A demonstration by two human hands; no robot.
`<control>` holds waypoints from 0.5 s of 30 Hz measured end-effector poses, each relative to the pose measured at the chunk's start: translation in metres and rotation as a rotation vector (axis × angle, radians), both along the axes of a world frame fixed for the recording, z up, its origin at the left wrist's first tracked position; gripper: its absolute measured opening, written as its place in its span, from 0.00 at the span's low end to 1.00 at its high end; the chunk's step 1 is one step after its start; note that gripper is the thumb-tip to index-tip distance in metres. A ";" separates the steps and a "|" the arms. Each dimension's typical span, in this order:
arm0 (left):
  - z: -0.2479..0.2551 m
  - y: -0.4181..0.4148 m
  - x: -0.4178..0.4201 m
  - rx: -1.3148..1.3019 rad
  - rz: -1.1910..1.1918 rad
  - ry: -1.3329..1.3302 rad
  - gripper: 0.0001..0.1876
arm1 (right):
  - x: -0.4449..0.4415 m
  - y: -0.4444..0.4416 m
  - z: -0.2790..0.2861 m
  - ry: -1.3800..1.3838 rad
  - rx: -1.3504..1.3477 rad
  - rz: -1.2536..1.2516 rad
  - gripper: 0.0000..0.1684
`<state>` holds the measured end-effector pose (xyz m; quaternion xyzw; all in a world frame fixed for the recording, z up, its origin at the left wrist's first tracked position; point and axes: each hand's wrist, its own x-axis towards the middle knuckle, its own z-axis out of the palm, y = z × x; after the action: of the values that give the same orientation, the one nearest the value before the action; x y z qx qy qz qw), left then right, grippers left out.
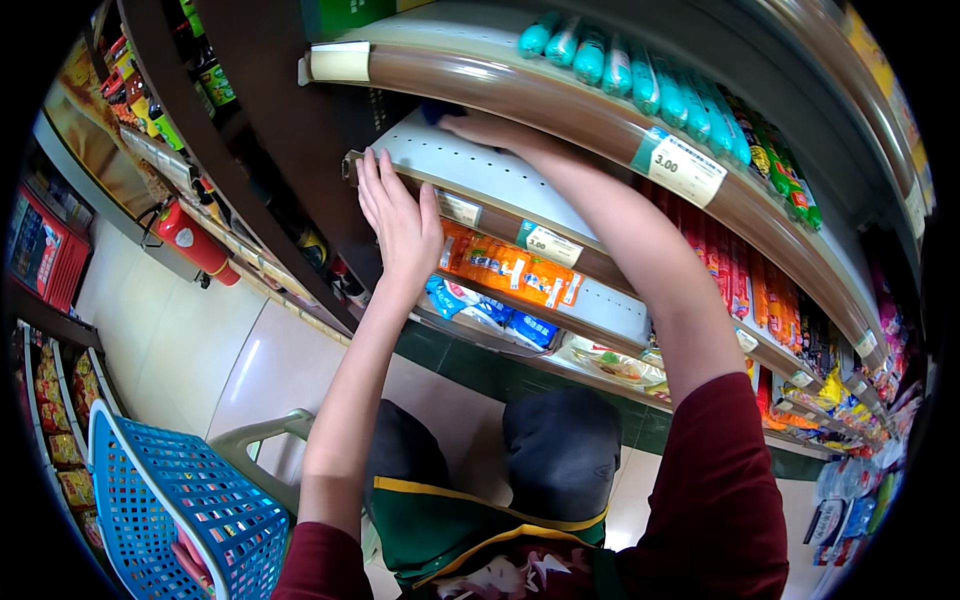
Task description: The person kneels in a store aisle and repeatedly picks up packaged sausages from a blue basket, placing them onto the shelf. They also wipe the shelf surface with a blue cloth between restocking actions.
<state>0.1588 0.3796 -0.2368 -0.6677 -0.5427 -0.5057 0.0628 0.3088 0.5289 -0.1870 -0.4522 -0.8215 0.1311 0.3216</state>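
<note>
My left hand [401,225] lies flat against the front corner of a white perforated metal shelf [480,161], thumb held apart and fingers extended. Deep on that shelf, towards its far left corner, my right hand [469,129] presses on a dark blue cloth [439,112]. Its fingers are partly blurred and shaded by the shelf above. Price labels [551,244] run along the shelf's front rail. Just below, orange-wrapped sausage packs [510,266] lie on a lower shelf.
Above, turquoise-wrapped sausages [616,67] line the upper shelf [487,79], whose front rail overhangs my right forearm. A blue plastic basket [202,495] stands at lower left beside a pale plastic stool [262,442]. A red fire extinguisher [193,240] is at left. Blue packets [525,326] fill the bottom shelf.
</note>
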 end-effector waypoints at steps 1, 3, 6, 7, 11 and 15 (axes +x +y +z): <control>0.001 0.002 -0.004 -0.021 -0.008 -0.051 0.33 | -0.021 -0.005 0.005 -0.029 -0.058 -0.003 0.38; 0.001 0.007 -0.009 -0.061 -0.029 -0.153 0.34 | -0.049 -0.020 0.016 -0.088 -0.174 -0.011 0.42; 0.003 0.012 0.000 -0.079 -0.017 -0.222 0.39 | -0.026 -0.036 0.019 -0.038 -0.248 0.344 0.32; 0.001 0.015 0.003 -0.079 0.003 -0.243 0.41 | -0.018 -0.043 0.021 -0.045 -0.264 0.491 0.30; 0.002 0.011 0.017 -0.104 0.012 -0.231 0.47 | 0.039 -0.087 0.020 0.059 -0.126 0.526 0.19; 0.000 0.011 0.014 -0.115 0.023 -0.253 0.48 | 0.097 -0.124 0.033 -0.143 -0.253 0.336 0.17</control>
<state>0.1729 0.3910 -0.2367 -0.5946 -0.5821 -0.5532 -0.0388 0.4053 0.4050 -0.1539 -0.3538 -0.8830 0.2526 0.1768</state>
